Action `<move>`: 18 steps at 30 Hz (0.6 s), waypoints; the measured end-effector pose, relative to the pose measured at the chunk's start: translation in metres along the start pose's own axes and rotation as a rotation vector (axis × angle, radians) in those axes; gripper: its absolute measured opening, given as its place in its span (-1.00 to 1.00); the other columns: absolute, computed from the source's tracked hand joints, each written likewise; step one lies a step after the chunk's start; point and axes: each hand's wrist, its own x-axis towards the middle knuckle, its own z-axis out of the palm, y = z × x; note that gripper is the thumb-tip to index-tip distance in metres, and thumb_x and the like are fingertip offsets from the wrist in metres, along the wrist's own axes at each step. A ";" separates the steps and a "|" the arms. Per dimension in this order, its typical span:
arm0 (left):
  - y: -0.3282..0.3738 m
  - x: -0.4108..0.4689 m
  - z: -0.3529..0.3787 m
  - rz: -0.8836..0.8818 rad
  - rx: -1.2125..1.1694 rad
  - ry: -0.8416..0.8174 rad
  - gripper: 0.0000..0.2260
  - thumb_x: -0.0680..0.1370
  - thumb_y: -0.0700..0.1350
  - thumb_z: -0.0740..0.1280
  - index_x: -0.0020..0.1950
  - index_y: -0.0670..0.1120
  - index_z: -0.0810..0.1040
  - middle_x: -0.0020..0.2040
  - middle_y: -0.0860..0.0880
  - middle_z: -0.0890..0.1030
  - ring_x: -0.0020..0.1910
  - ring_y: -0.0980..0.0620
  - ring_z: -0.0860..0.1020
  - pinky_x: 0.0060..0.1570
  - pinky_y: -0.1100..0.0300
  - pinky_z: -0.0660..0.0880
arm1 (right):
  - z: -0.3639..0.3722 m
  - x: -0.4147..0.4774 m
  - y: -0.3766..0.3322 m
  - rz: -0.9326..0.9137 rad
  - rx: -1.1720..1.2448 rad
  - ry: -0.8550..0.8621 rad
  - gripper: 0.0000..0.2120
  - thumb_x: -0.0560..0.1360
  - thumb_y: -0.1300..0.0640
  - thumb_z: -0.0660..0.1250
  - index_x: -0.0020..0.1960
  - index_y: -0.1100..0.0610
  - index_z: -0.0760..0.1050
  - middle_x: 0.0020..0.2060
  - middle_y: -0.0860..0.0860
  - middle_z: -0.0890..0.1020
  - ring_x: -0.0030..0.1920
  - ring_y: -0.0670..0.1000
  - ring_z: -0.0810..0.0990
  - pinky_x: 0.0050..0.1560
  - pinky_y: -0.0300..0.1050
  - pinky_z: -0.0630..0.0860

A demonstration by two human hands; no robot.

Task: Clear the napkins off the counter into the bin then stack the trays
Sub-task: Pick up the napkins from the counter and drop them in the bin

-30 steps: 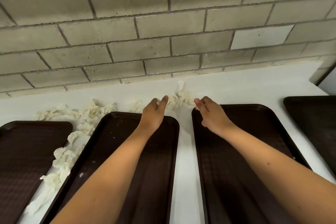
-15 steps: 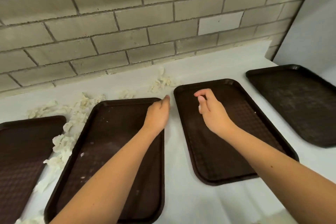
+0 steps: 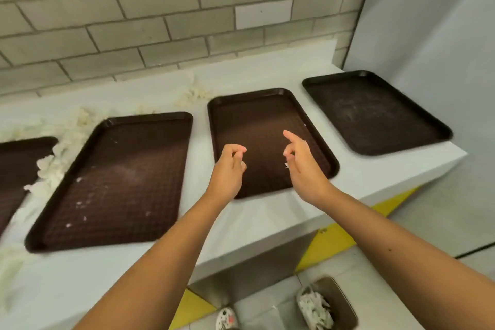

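Head view, then; how far along are you?

— Early on, I judge; some napkins (image 3: pixel 314 305) already sit crumpled in the bin (image 3: pixel 341 292) on the floor below the end of the counter (image 3: pixel 241 225), but most of the job is left; none of the four trays is stacked.

— Where is the rest of the paper?

— A long ragged heap (image 3: pixel 61 153) lies on the counter between the far-left tray (image 3: pixel 18 163) and the second tray (image 3: pixel 128 169), running back toward the brick wall (image 3: pixel 160 8); a smaller clump (image 3: pixel 192 94) sits at the back, just behind the gap between the second tray and the third tray (image 3: pixel 257 115); the far-right tray (image 3: pixel 375 112) lies apart, near the counter's end; a few white crumbs dot the second tray too.

— And your hands?

— Both hover above the third tray, touching nothing on the counter; my left hand (image 3: pixel 229 171) has its fingers curled, thumb to fingertip, pinching what looks like a small white scrap (image 3: pixel 243 166); my right hand (image 3: pixel 304 169) has the index finger straight and the others curled in on a tiny white shred (image 3: pixel 286 165), as best I can make out.

— How does the paper look?

— Thin, torn, off-white, twisted into soft wads; light stuff that I expect to shed bits, so I reckon on several more handfuls before any stacking.
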 end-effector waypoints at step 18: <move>-0.013 -0.166 0.177 -0.205 -0.027 -0.341 -0.77 0.67 -0.15 0.10 0.27 0.02 0.44 0.09 0.00 0.47 -0.12 0.12 0.46 -0.14 0.29 0.41 | -0.077 -0.204 0.168 0.458 -0.291 -0.491 -0.93 0.57 0.28 0.21 0.03 0.15 0.40 0.02 0.10 0.46 -0.07 0.01 0.42 -0.17 -0.18 0.26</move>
